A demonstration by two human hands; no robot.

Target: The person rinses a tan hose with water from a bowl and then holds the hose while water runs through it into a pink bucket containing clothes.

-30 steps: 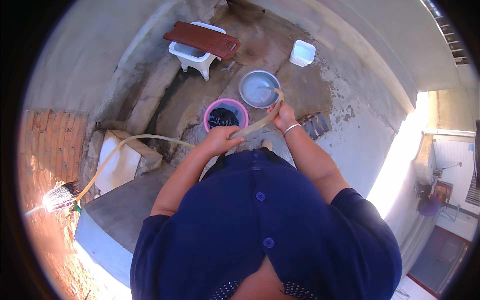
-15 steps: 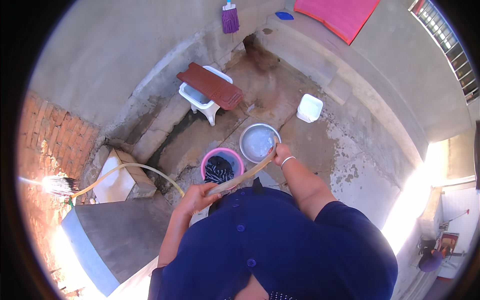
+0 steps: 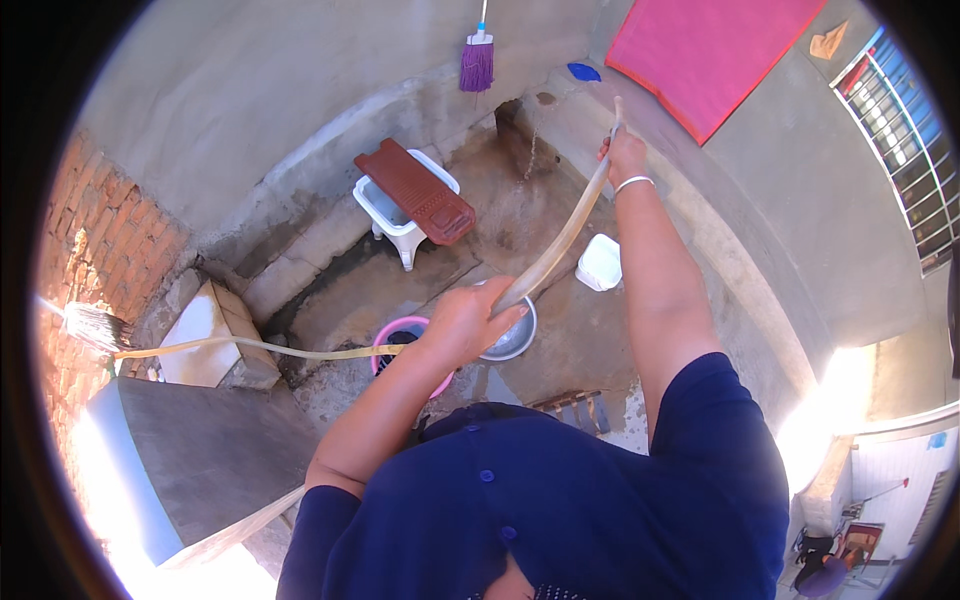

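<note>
A pale yellowish hose [image 3: 556, 248] runs through both my hands and slants up toward the far right. My right hand [image 3: 625, 155], with a white bracelet at the wrist, is closed round it near its free end. Nearer my body, my left hand [image 3: 468, 322] grips the same hose. Below the left hand, a silver metal basin [image 3: 527, 343] and a pink basin [image 3: 441, 381] with dark cloth in it are partly covered by hand, hose and forearm. A thin whitish streak, seemingly water, shows near the far corner.
A brown washboard [image 3: 418, 190] lies across a white tub [image 3: 372, 203] at the far left. A white square container [image 3: 600, 263] stands under the right forearm. A purple mop [image 3: 477, 66] hangs on the wall. A dark slab [image 3: 215, 460] is at left; a pink sheet [image 3: 705, 60] hangs far right.
Both my hands have lifted the hose up and away from my body, the right one reaching far forward. The hose end has left the metal basin and points at the far wall.
</note>
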